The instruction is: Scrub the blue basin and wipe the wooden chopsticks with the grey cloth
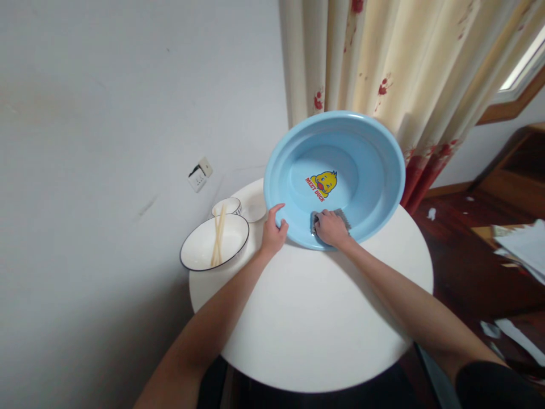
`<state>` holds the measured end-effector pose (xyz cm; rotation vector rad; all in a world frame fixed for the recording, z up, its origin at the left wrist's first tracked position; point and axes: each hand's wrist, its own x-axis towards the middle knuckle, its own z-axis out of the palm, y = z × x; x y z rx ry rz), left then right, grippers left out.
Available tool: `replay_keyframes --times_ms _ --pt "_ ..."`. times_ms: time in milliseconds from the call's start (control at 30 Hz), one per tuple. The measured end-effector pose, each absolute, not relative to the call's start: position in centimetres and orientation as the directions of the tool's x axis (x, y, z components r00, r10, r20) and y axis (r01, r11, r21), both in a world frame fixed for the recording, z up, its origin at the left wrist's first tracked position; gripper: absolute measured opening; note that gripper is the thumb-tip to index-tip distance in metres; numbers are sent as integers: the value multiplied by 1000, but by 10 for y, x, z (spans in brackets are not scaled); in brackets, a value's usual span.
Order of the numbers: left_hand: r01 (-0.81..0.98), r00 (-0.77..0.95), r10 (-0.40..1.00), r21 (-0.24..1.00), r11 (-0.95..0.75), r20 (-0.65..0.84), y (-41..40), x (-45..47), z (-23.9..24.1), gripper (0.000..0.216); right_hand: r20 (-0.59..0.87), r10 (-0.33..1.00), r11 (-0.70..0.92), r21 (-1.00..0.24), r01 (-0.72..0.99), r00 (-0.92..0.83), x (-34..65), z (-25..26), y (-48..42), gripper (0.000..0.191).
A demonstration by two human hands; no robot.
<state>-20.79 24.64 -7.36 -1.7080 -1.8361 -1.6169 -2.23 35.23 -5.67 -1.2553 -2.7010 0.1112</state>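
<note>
A light blue plastic basin (366, 170) with a printed duck stands tilted on the white round table (310, 324), its inside facing me. At its lower left rim is my left hand (275, 232), thumb and fingers curled over the edge and gripping it. My right hand (332, 228) presses a grey cloth (343, 216) against the inner wall near the bottom of the basin. Part of the cloth is hidden under that hand.
Left of the basin sit a large white bowl (198, 244) with chopsticks (218, 236) across it, a smaller bowl (225, 207) and a white plate (254, 205). A wall (106, 170) borders the table on the left. Behind the basin hangs a curtain (357, 68). Papers (523, 250) lie at the right.
</note>
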Motion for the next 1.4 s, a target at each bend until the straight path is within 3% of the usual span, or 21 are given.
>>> replay_keyframes --times_ms 400,633,767,1400 --pt "773 -338 612 582 -254 715 249 -211 -77 48 142 762 648 -161 745 -632 -24 -59 350 35" --pt "772 -319 611 572 -275 724 250 -214 -78 48 237 616 775 -354 524 -751 -33 -60 342 44" --pt "773 -324 611 575 -269 722 252 -215 -79 48 281 600 782 -407 473 -749 -37 -62 339 48" --pt "776 -321 616 573 -265 719 251 -213 -78 47 257 615 771 -397 499 -746 -35 -59 339 48"
